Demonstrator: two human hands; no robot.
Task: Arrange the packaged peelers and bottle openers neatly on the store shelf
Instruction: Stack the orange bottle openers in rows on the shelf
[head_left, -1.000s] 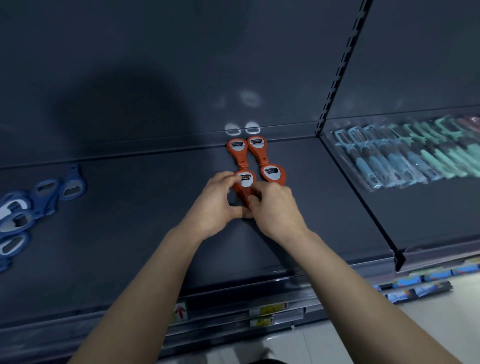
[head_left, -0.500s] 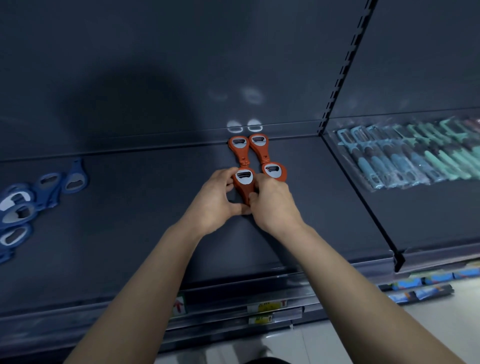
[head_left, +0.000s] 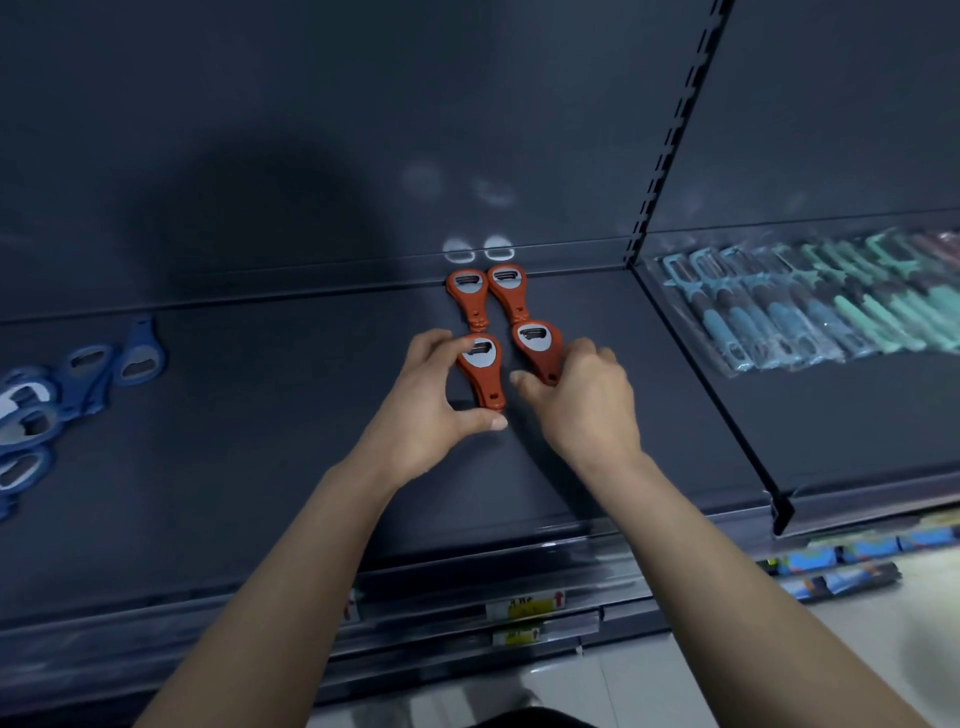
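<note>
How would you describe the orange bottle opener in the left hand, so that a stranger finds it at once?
On the dark shelf, left of the packaged peelers, four orange bottle openers lie two by two. It is the front-left opener, pinched lengthwise by the left hand; the right hand holds the front-right opener.

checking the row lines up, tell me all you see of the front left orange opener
The front left opener is orange, plastic-looking, teardrop-shaped, with a silvery slotted plate in its wide head and a narrow tail. It lies flat on the shelf, head away, in front of the rear left opener. The left hand pinches it, fingers at the head, thumb at the tail tip. The right hand grips the front right opener beside it.
</note>
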